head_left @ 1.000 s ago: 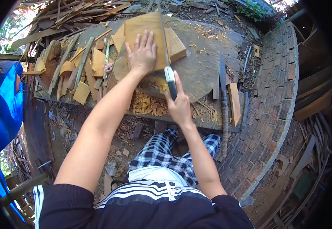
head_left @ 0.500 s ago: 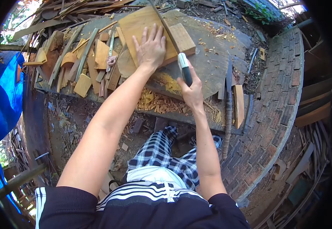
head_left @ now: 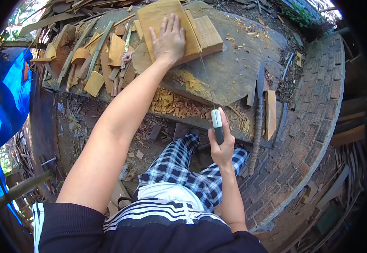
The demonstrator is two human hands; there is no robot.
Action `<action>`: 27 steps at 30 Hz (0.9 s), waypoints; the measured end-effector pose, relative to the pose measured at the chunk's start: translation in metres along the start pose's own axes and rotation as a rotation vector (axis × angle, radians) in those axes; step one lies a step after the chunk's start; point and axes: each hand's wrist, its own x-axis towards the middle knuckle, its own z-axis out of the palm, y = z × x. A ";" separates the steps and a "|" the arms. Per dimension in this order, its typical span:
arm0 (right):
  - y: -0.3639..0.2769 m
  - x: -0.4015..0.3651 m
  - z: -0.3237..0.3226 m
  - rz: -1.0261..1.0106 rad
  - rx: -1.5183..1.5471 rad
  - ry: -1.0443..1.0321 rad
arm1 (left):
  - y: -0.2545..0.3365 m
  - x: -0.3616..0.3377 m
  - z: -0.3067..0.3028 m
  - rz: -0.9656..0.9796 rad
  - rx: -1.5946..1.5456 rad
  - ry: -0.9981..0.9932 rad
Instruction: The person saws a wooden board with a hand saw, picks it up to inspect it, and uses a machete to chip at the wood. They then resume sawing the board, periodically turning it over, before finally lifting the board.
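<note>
My left hand [head_left: 169, 41] lies flat, fingers spread, on a thick wooden block [head_left: 153, 19] at the top of the head view. In my right hand [head_left: 223, 148] is the white and dark green handle of a handsaw [head_left: 216, 119], in front of the workbench edge. Its thin blade runs up and away from the handle to the block, edge-on to me, along a cut line in the wood. To the right of that line is a narrower part of wood [head_left: 209, 34]. Yellow sawdust [head_left: 192, 83] covers the worn wooden bench top [head_left: 238, 69] below the block.
Several wood offcuts [head_left: 94, 83] are piled along the bench's left side. Wood chips [head_left: 179, 107] gather at its front edge. A long dark-bladed tool [head_left: 259, 80] and a wood strip [head_left: 270, 116] lie at the right. Beyond stands a low brick wall [head_left: 310, 114]; a blue tarp [head_left: 13, 90] hangs left.
My right hand has drawn the saw back toward my body, so more blade shows in front of the block. My left hand stays pressed on the block.
</note>
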 end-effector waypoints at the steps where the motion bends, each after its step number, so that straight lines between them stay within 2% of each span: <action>1: -0.003 -0.002 0.002 0.012 -0.002 0.007 | 0.000 -0.004 0.002 0.008 -0.003 -0.011; 3: -0.002 0.016 0.005 0.054 -0.006 0.003 | 0.000 0.000 0.000 0.021 -0.001 0.017; 4: -0.003 0.028 0.008 -0.027 0.017 0.052 | 0.000 0.005 -0.002 0.025 0.005 0.029; 5: -0.005 0.035 0.006 -0.015 0.007 0.035 | 0.000 0.004 -0.002 0.019 -0.001 0.012; 7: -0.005 0.047 -0.002 0.154 0.083 -0.034 | -0.002 -0.001 0.000 0.011 -0.008 -0.019; 8: -0.002 0.051 -0.003 0.062 0.036 -0.010 | -0.002 -0.001 0.001 0.028 -0.017 0.003; 11: 0.009 0.049 -0.002 -0.004 0.056 0.003 | -0.005 0.002 0.004 0.031 -0.032 0.047; 19: 0.017 0.040 0.003 0.126 0.046 -0.086 | -0.004 0.002 0.006 0.026 0.001 0.088; 27: -0.009 0.057 0.016 -0.037 -0.046 0.016 | -0.001 0.000 0.001 0.006 -0.006 0.057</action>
